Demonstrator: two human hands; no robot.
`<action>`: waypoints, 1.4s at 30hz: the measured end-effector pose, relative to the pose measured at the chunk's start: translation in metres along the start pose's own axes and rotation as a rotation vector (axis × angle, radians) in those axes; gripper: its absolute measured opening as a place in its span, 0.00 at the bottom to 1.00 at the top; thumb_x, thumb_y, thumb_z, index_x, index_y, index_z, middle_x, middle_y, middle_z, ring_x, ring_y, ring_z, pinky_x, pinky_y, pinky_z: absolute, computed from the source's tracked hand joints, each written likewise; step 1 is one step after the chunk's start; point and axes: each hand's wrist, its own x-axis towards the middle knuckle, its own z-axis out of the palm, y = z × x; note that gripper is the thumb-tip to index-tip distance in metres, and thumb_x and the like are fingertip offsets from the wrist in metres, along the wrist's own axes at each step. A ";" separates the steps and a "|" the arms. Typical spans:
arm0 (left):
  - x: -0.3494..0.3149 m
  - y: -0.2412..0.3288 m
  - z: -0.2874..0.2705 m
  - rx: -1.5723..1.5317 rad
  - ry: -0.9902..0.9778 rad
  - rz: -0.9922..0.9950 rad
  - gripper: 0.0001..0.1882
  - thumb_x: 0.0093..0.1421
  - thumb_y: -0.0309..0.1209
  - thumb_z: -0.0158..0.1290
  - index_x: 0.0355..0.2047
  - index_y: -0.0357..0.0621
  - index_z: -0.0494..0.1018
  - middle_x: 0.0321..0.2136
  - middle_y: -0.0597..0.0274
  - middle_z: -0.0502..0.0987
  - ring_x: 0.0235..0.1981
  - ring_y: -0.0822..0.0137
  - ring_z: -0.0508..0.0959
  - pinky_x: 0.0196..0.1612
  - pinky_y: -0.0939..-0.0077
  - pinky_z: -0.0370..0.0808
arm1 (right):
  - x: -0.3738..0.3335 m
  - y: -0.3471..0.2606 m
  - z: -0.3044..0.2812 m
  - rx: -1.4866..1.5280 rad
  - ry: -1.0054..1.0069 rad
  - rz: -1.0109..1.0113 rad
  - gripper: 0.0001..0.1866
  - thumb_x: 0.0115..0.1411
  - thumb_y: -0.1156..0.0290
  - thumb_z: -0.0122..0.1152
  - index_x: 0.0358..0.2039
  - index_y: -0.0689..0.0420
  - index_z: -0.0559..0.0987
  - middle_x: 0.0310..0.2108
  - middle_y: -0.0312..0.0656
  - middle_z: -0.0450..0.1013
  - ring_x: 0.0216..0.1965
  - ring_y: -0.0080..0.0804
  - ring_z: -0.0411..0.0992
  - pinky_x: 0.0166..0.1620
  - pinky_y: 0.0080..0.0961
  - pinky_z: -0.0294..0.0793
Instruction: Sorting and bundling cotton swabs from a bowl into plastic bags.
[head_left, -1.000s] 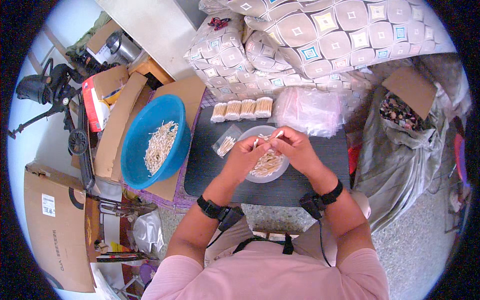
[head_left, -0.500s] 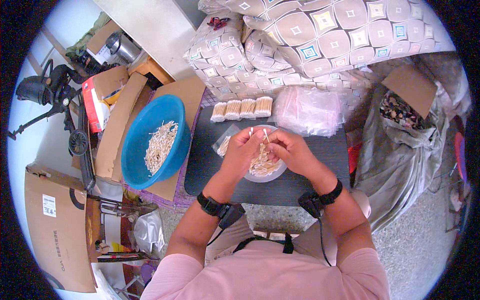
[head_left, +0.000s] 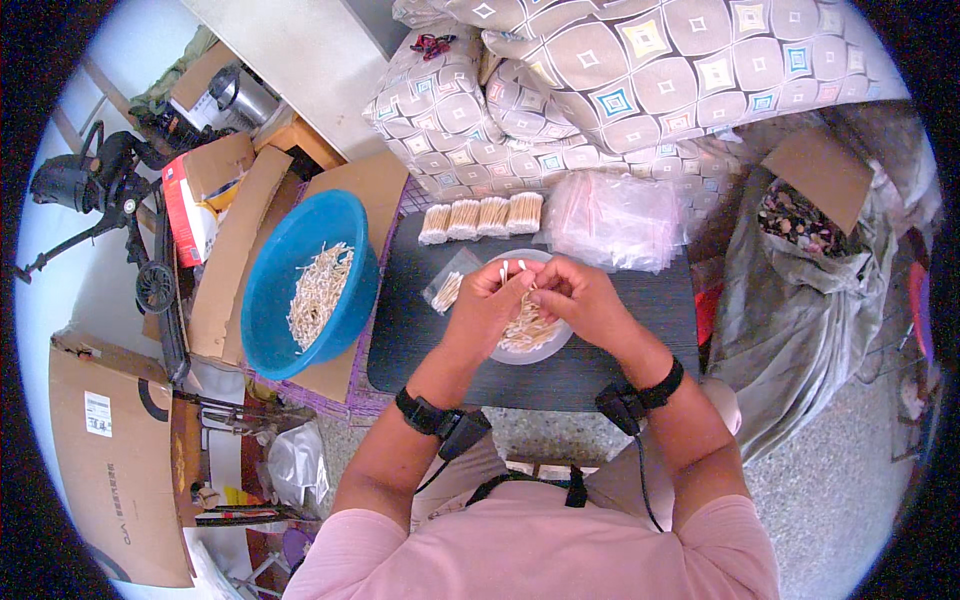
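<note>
Over a white bowl (head_left: 556, 343) of loose cotton swabs (head_left: 524, 332), my two hands come together. My left hand (head_left: 490, 302) is closed on cotton swabs (head_left: 504, 268), whose white tips stick up past the fingers. Thumb and forefinger of my right hand (head_left: 577, 297) are pinched close beside it, near a second upright swab tip (head_left: 521, 265); the fingers partly hide what they grip. Left of the bowl lies a small clear bag (head_left: 440, 290) with several swabs in it. Behind it, bundles of packed cotton swabs (head_left: 480, 218) stand in a row.
Clear plastic bags (head_left: 612, 222) are piled at the back of the dark table (head_left: 420, 350). A blue basin (head_left: 255, 300) of loose swabs stands to the left on cardboard. A patterned sofa (head_left: 640, 110) is behind, a grey sack (head_left: 770, 330) to the right.
The swab tip by my right hand has moved left, closer to the tip in my left hand. My right fingers have drawn slightly closer to the left hand.
</note>
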 end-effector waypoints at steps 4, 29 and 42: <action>0.001 -0.004 -0.003 0.028 -0.024 0.016 0.10 0.63 0.32 0.49 0.38 0.41 0.76 0.25 0.72 0.75 0.20 0.85 0.64 0.22 0.88 0.61 | 0.001 0.000 0.001 -0.008 0.016 -0.005 0.08 0.55 0.72 0.62 0.32 0.60 0.72 0.23 0.36 0.72 0.23 0.18 0.71 0.26 0.18 0.72; 0.016 -0.024 -0.033 0.891 0.069 0.182 0.09 0.59 0.35 0.50 0.35 0.44 0.71 0.26 0.54 0.77 0.25 0.60 0.77 0.27 0.66 0.71 | 0.006 -0.002 -0.020 0.039 0.133 -0.053 0.06 0.60 0.73 0.56 0.37 0.60 0.73 0.26 0.33 0.72 0.23 0.16 0.68 0.26 0.15 0.69; 0.027 -0.037 -0.034 1.329 -0.122 0.090 0.16 0.54 0.42 0.53 0.30 0.40 0.72 0.29 0.46 0.77 0.31 0.45 0.76 0.35 0.54 0.72 | 0.005 0.000 -0.019 0.023 0.121 -0.031 0.06 0.61 0.72 0.55 0.37 0.59 0.73 0.26 0.32 0.72 0.24 0.15 0.68 0.27 0.16 0.69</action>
